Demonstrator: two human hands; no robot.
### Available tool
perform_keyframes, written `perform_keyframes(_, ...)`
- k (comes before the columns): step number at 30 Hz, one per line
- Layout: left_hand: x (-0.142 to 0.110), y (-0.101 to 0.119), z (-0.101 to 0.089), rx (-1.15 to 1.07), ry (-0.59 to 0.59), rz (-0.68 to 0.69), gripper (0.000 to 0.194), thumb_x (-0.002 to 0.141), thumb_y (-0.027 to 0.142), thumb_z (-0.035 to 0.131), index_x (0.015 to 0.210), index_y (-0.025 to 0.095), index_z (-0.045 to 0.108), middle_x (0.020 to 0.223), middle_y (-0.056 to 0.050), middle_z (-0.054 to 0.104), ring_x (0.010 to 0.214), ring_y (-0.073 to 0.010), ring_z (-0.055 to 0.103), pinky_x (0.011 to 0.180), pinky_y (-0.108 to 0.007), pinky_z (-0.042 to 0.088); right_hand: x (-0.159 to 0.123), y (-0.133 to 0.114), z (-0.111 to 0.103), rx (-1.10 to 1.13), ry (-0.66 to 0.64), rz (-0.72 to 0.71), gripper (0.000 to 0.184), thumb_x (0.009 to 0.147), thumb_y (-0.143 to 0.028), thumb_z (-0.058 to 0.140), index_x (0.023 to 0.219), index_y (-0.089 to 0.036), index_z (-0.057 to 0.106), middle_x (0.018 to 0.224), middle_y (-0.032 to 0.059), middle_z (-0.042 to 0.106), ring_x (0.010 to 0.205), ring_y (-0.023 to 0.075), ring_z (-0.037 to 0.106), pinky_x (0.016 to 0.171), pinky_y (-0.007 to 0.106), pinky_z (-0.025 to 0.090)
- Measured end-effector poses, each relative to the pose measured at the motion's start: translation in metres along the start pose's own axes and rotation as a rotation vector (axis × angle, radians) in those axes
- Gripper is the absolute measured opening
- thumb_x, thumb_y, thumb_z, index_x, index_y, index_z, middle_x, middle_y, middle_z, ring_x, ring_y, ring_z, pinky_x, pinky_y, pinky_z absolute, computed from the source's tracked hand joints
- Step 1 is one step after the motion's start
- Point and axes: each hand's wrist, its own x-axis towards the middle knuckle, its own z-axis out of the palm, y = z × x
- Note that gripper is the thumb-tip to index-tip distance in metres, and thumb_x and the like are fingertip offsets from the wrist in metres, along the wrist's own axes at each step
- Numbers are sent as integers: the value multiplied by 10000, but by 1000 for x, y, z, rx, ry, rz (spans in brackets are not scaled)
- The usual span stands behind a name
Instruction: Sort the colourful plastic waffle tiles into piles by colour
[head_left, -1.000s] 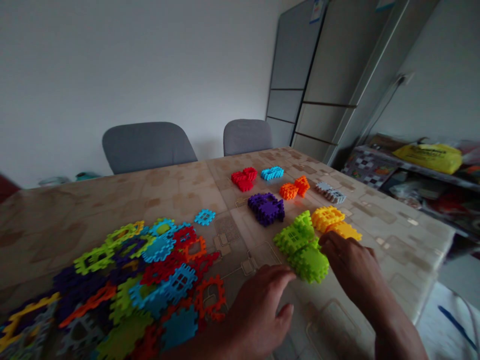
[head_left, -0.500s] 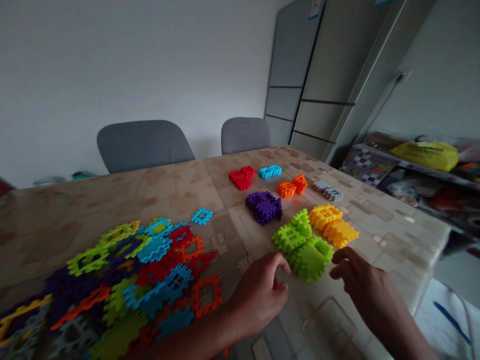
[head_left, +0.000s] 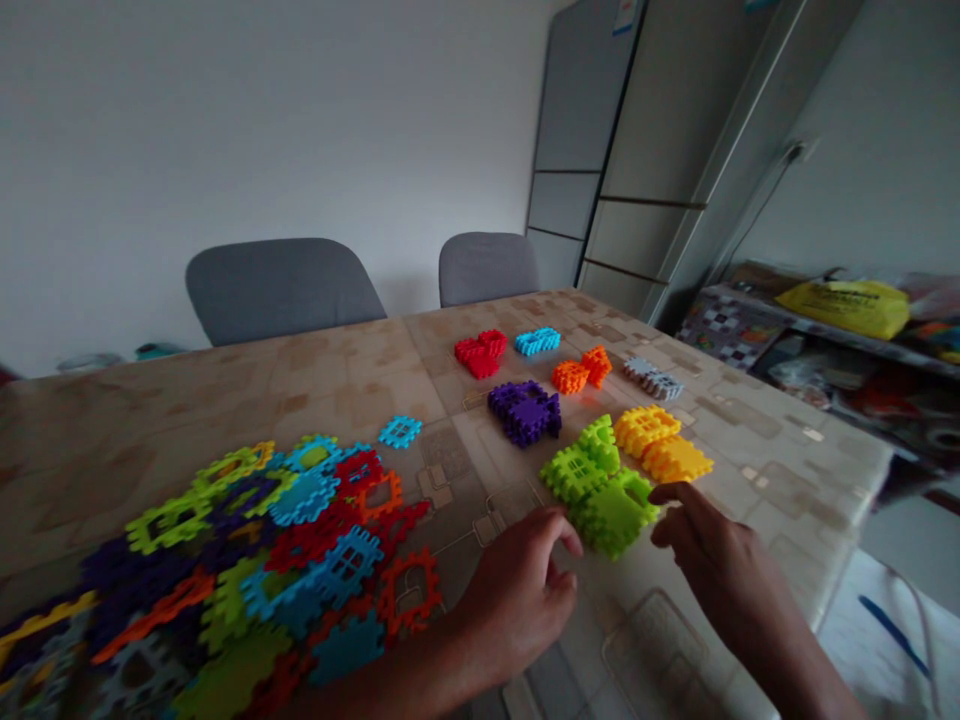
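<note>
Light-green interlocking plastic tiles (head_left: 611, 510) lie in neat stacks between my two hands, a flat pile in front and two smaller piles behind it. My left hand (head_left: 525, 580) hovers at the near left side of the stacks, fingers bent, thumb apart and nothing visible in it. On the right side is my right hand (head_left: 712, 550), its index finger reaching to the green pile's edge, the other fingers loosely curled; whether it touches is hard to tell. Yellow tile stacks (head_left: 664, 445) stand just beyond the right hand. Purple tiles (head_left: 525, 412) are piled behind the green ones.
Loose mixed tiles (head_left: 300, 560) spread over the table's left side, with a single blue tile (head_left: 400, 432) beside them. Red (head_left: 480, 355), blue (head_left: 538, 341), orange (head_left: 581, 370) and grey (head_left: 652, 378) stacks sit farther back. Two chairs (head_left: 285, 290) stand behind the table.
My right hand has shifted slightly left and up, closer to the green pile. The left hand stays nearly still. The whole view has moved a little.
</note>
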Motion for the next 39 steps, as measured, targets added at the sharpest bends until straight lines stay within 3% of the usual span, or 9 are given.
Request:
perform_keyframes(6, -8, 0, 5, -4, 22, -20, 299, 759, 67, 566, 1010, 223, 607, 872, 24, 624, 723, -160, 591, 689, -262, 418, 10, -4, 3, 36, 121, -105, 307, 909, -408, 338, 906, -251, 602, 788, 62, 753, 733, 258, 725, 691, 356, 505)
perform_keyframes(10, -13, 7, 6, -51, -19, -45, 336, 746, 57, 573, 1040, 214, 612, 884, 24, 603, 737, -156, 582, 703, -256, 424, 12, -9, 5, 54, 93, -147, 313, 889, -383, 336, 895, -244, 616, 904, 81, 766, 774, 253, 733, 693, 353, 501)
perform_keyframes(20, -8, 4, 8, -119, -7, -86, 317, 742, 46, 580, 1003, 218, 632, 798, 46, 566, 712, -153, 563, 663, -251, 397, 13, -15, 5, 43, 78, -115, 355, 880, -401, 328, 870, -245, 647, 848, 64, 770, 706, 250, 723, 637, 342, 472)
perform_keyframes(26, 3, -3, -4, -224, 72, -142, 318, 768, 48, 561, 1030, 219, 617, 728, 53, 535, 681, -155, 578, 606, -240, 392, 11, -22, -2, 130, 178, -171, 307, 865, -384, 374, 824, -237, 640, 820, 68, 755, 666, 227, 708, 612, 312, 495)
perform_keyframes(33, 28, -14, -14, -436, 114, -209, 308, 790, 56, 490, 1059, 204, 525, 779, 32, 602, 656, -140, 642, 568, -219, 457, 5, -46, -1, 238, 55, -333, 278, 869, -267, 377, 782, -226, 638, 667, 11, 671, 532, 167, 599, 538, 261, 449)
perform_keyframes(39, 26, -19, -10, -453, 104, -204, 337, 774, 53, 521, 1076, 197, 561, 678, 54, 585, 647, -151, 630, 588, -229, 457, 6, -46, 3, 260, 73, -330, 272, 873, -268, 391, 782, -224, 644, 656, 1, 664, 513, 160, 580, 519, 259, 437)
